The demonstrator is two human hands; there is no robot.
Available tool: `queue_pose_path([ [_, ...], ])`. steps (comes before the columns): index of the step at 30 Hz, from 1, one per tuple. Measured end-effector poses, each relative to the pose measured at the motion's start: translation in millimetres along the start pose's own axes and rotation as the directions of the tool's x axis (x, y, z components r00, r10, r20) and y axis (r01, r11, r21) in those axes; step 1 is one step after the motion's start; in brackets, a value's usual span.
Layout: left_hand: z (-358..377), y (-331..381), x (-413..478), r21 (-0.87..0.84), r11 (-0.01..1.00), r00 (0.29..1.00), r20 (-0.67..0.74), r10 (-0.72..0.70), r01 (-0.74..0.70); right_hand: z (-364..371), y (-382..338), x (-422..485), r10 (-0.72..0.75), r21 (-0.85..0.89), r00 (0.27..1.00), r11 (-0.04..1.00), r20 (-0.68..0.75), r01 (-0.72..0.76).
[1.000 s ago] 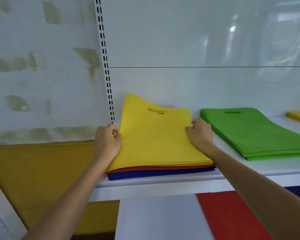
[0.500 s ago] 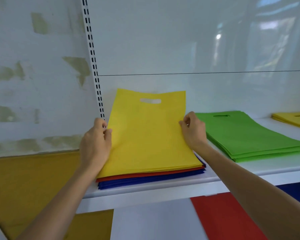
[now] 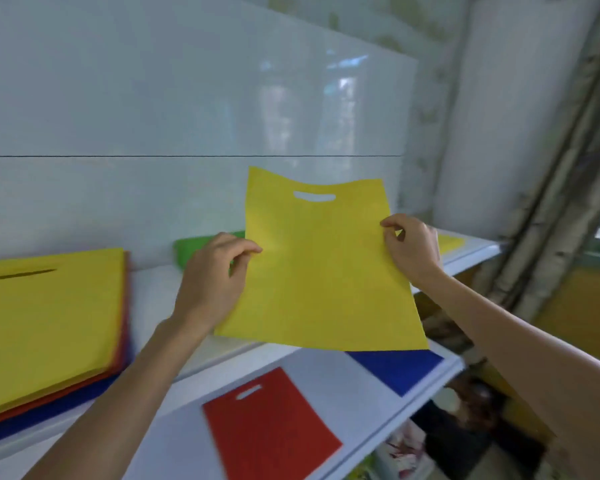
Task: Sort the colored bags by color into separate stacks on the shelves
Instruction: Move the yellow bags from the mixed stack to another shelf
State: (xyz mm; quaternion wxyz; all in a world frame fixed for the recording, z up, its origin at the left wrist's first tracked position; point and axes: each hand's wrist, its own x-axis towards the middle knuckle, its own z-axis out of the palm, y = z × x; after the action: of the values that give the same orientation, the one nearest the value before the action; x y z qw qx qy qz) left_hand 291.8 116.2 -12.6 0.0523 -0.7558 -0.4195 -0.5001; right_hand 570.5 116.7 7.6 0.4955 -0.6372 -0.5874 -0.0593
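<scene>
Yellow bag (image 3: 319, 271): in the air, upright, handle slot at top, bottom hem hanging past the front edge of the upper shelf (image 3: 153, 296). It touches no stack.

Your left hand (image 3: 215, 282) pinches its left edge, thumb and fingers curled on the fabric. Your right hand (image 3: 413, 247) pinches the right edge the same way. Both grips sit about halfway up.

Around it: the green stack (image 3: 194, 245) is mostly hidden behind the bag and your left hand. The yellow stack (image 3: 451, 242) shows as a sliver at the right end of the upper shelf. The mixed stack (image 3: 45, 323) sits at the left end, yellow on top, red and blue edges under it. On the lower shelf (image 3: 329, 375) lie a red bag (image 3: 271, 431) and a blue bag (image 3: 399, 368), apart.

Step in hand, as I judge it: carry to the yellow stack. Keep both pinches level so the sheet stays flat. Pass above the green stack without dragging it. Lay the bag slot toward the back wall, square to the stack's edges, then let go.

Change: half a second ago this bag was still on the mixed stack, only its back end raised. Now it is clear of the stack and further right.
</scene>
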Motion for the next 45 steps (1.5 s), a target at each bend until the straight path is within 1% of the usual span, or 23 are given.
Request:
queue_pose_path([
  [3,75.5,44.0,11.7,-0.107,0.994,0.998,0.066,0.005,0.002,-62.7,68.2,4.3,0.065,-0.077,0.995,0.994,-0.081,-0.072],
  [7,164.2,100.2,14.5,-0.24,0.969,0.988,0.15,-0.023,0.059,-131.7,135.0,1.4,0.143,-0.142,0.979,0.976,-0.145,-0.164],
  [9,201.3,126.4,13.9,-0.296,0.951,0.976,0.217,-0.028,0.093,-158.1,164.3,0.0,0.168,-0.174,0.97,0.965,-0.175,-0.198],
  [12,246.3,157.5,15.7,-0.33,0.938,0.948,0.318,0.003,0.108,-183.3,204.3,-1.8,0.213,-0.212,0.957,0.944,-0.197,-0.254],
  [15,280.2,174.8,24.9,-0.343,0.933,0.929,0.369,0.03,0.106,-191.6,240.2,0.8,0.263,-0.23,0.943,0.924,-0.203,-0.306],
  [18,310.1,179.2,39.1,-0.341,0.933,0.916,0.4,0.036,0.112,-187.0,271.7,15.9,0.282,-0.241,0.94,0.915,-0.192,-0.324],
  [22,352.5,173.0,71.6,-0.323,0.939,0.91,0.415,0.03,0.117,-172.6,302.3,56.4,0.273,-0.229,0.945,0.923,-0.18,-0.311],
  [25,383.7,169.0,102.4,-0.314,0.942,0.921,0.389,0.016,0.116,-161.7,324.4,99.0,0.231,-0.219,0.956,0.938,-0.181,-0.269],
  [28,408.2,166.2,128.6,-0.298,0.945,0.923,0.384,-0.007,0.131,-147.5,342.8,140.7,0.222,-0.197,0.958,0.946,-0.179,-0.256],
  [31,424.4,154.3,149.6,-0.235,0.963,0.919,0.394,-0.029,0.131,-127.1,360.0,176.2,0.212,-0.197,0.966,0.951,-0.151,-0.24],
  [34,427.0,136.8,165.0,-0.107,0.986,0.912,0.403,-0.071,0.124,-96.8,371.0,212.0,0.196,-0.172,0.977,0.963,-0.083,-0.208],
  [37,423.8,117.9,177.1,0.044,0.988,0.906,0.394,-0.154,0.149,-57.5,372.3,252.6,0.116,-0.137,0.993,0.984,0.021,-0.112],
  [41,419.2,99.9,183.6,0.202,0.946,0.882,0.353,-0.31,0.252,1.5,371.8,296.5,-0.041,-0.061,0.983,0.997,0.181,0.053],
  [43,419.3,97.8,183.5,0.274,0.908,0.867,0.304,-0.395,0.318,27.0,375.4,310.1,-0.111,-0.042,0.957,0.991,0.268,0.127],
  [45,422.9,99.3,182.1,0.342,0.859,0.84,0.26,-0.476,0.38,45.9,381.9,320.0,-0.186,-0.013,0.916,0.979,0.354,0.203],
])
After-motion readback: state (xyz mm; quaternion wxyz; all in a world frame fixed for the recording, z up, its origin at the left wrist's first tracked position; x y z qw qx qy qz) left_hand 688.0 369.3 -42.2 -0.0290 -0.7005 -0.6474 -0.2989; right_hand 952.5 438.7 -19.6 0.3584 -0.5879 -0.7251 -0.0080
